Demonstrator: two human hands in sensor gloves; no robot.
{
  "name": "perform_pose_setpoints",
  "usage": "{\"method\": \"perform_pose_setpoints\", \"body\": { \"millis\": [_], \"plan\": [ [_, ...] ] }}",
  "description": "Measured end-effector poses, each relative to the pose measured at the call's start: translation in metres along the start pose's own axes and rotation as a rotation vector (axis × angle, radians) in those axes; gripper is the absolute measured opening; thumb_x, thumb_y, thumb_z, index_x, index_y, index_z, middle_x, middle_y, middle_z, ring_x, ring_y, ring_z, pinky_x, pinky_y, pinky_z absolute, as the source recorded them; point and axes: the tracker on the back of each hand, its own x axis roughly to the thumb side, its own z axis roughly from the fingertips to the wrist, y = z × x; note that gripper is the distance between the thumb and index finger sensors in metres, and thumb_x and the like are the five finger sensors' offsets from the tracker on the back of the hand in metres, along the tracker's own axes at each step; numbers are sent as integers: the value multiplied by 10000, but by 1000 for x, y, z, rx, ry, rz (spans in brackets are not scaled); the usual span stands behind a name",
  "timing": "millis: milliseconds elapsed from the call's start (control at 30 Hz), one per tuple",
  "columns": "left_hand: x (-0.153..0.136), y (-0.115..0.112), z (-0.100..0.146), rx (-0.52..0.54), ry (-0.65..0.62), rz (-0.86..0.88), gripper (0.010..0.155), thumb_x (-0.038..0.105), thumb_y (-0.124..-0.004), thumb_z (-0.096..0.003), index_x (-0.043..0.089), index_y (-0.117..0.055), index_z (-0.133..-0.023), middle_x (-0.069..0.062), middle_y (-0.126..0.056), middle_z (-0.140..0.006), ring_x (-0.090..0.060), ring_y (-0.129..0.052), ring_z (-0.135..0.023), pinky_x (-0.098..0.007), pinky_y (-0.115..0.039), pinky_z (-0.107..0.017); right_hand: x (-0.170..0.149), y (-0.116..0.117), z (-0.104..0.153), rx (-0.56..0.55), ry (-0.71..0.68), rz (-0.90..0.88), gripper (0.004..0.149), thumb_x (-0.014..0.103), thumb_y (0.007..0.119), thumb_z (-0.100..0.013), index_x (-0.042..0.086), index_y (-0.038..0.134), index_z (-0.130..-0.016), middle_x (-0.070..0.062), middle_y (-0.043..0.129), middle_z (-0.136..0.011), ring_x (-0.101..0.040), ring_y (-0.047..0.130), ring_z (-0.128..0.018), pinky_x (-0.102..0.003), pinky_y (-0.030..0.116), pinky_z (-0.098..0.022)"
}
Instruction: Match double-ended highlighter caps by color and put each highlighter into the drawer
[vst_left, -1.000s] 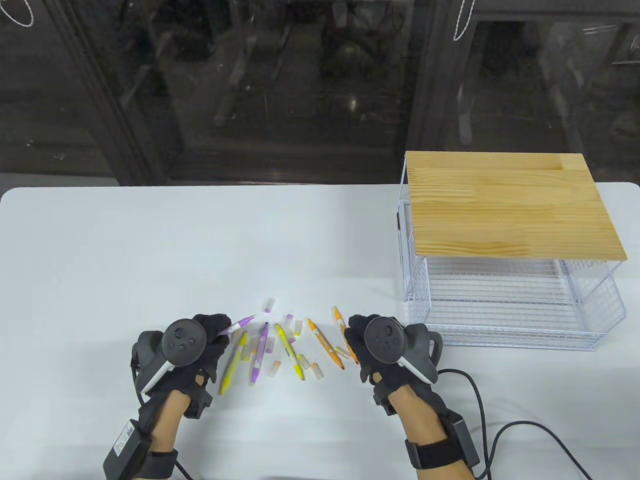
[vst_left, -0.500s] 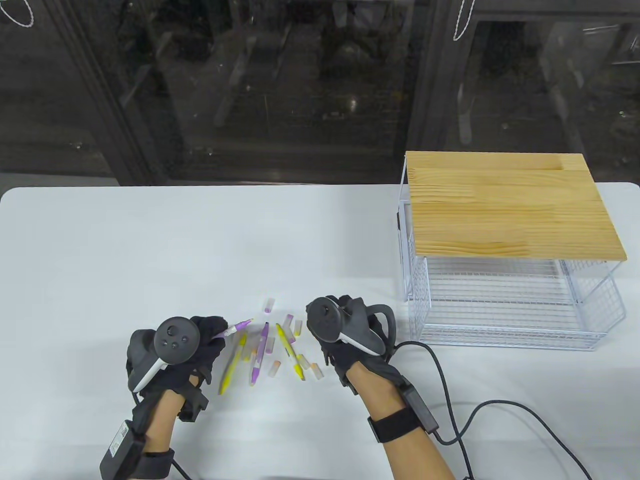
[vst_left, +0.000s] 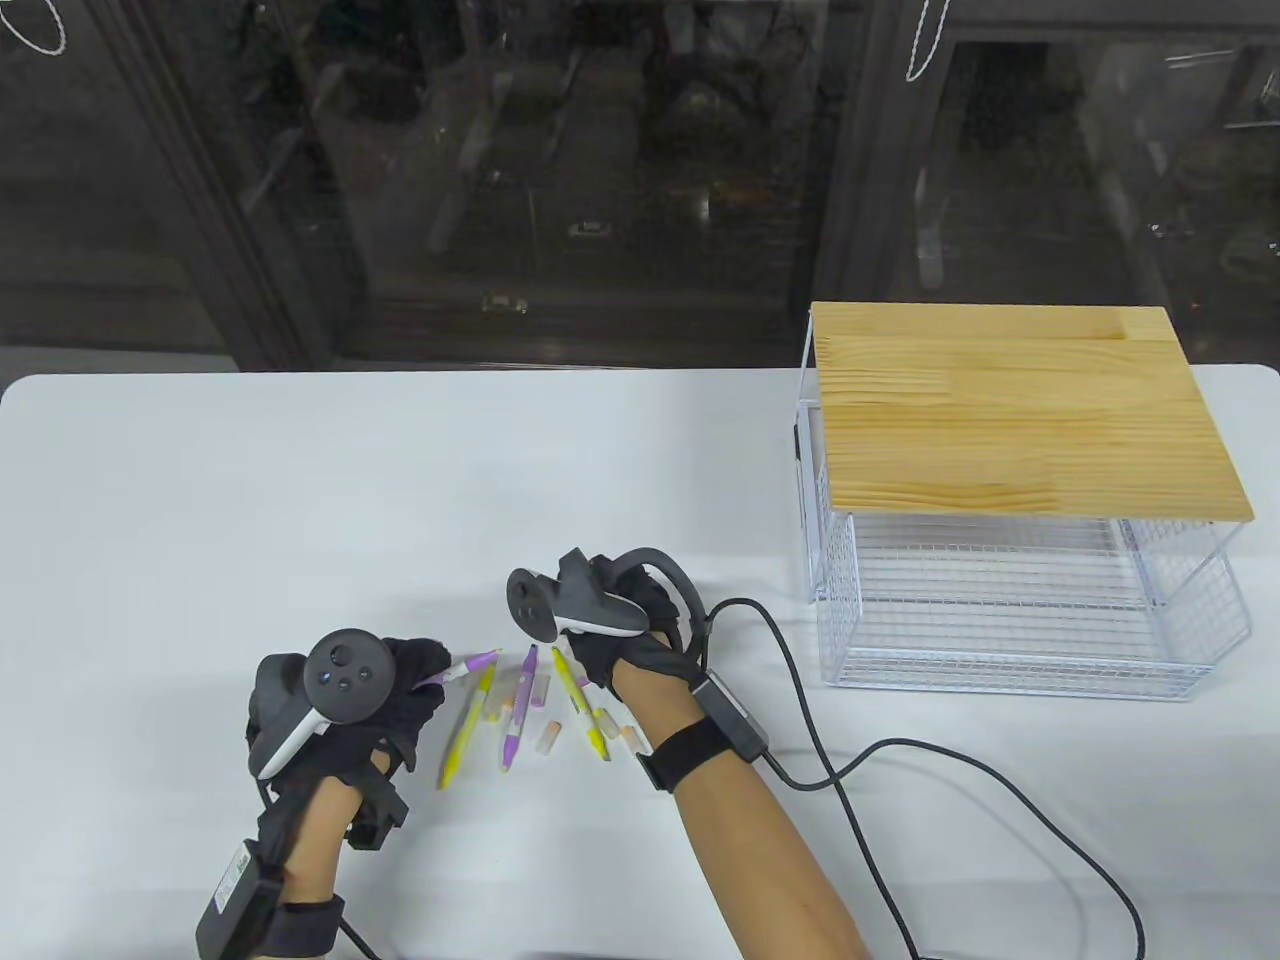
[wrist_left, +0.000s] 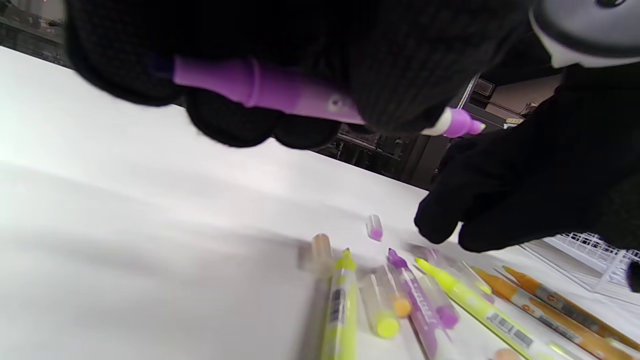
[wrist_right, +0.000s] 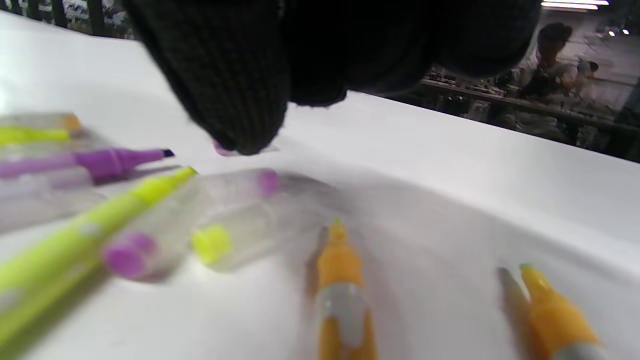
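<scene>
Change: Within the last second the right hand (vst_left: 610, 625) has crossed from beside the orange highlighters (wrist_right: 340, 280) to the far side of the pile, over the loose purple cap (wrist_left: 374, 227).
Meaning: Judged from this, the step in hand is fetching a purple cap for the highlighter already picked up; no cap is fitted yet.
Left hand: The left hand (vst_left: 385, 690) is clamped on a purple highlighter (wrist_left: 280, 92), fingers curled round its barrel. The bare purple tip points toward the right hand.
Right hand: One fingertip (wrist_right: 240, 135) is down on or just above a purple cap on the table (vst_left: 300, 480). Whether the fingers have closed on it cannot be told.
Pile: Yellow, purple and orange highlighters lie uncapped between the hands, with clear caps tinted purple, yellow and orange scattered among them.
Drawer: The wire drawer (vst_left: 1010, 610) stands pulled out under a wooden top (vst_left: 1020, 410), well to the right of the pile. No highlighter is visible in it.
Progress: Early; all highlighters in view remain outside the drawer.
</scene>
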Motion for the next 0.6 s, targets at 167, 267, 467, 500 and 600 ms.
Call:
{"method": "perform_pose_setpoints", "body": {
  "millis": [167, 267, 467, 500, 600],
  "plan": [
    [-1, 0, 0, -9, 5, 6, 494, 363, -885, -392, 258, -859, -874, 16, -944, -847, -312, -956, -656, -560, -821, -473, 1, 4, -6, 0, -19, -30, 378, 311, 973, -360, 390, 951, -728, 52, 879, -757, -224, 873, -555, -430, 773, -469],
    [-2, -1, -1, -11, 3, 4, 493, 363, -883, -393, 259, -859, -874, 17, -943, -848, -312, -956, -657, -559, -822, -473, 2, 6, -9, 1, -21, -7, 376, 312, 977, -354, 392, 955, -720, 57, 883, -750, -218, 876, -551, -426, 776, -467],
    [-1, 0, -1, -17, 8, 10, 494, 362, -883, -394, 259, -858, -876, 16, -942, -849, -313, -955, -659, -560, -821, -474, 0, 10, -15, -20, 3, -10, 375, 311, 969, -358, 389, 949, -725, 59, 886, -742, -217, 881, -548, -425, 780, -465],
    [-2, 0, 0, -17, 8, 10, 494, 361, -883, -393, 257, -859, -875, 13, -942, -850, -314, -955, -659, -560, -820, -474, -1, 11, -16, -24, 14, -3, 377, 313, 967, -358, 390, 948, -727, 61, 886, -742, -216, 881, -550, -425, 781, -466],
    [-1, 0, 0, -20, 11, 9, 492, 362, -883, -394, 260, -859, -875, 17, -942, -851, -313, -955, -659, -560, -820, -475, -3, 12, -19, -11, 34, -1, 388, 313, 967, -361, 387, 941, -741, 58, 884, -751, -219, 881, -559, -428, 779, -472]
  ]
}}
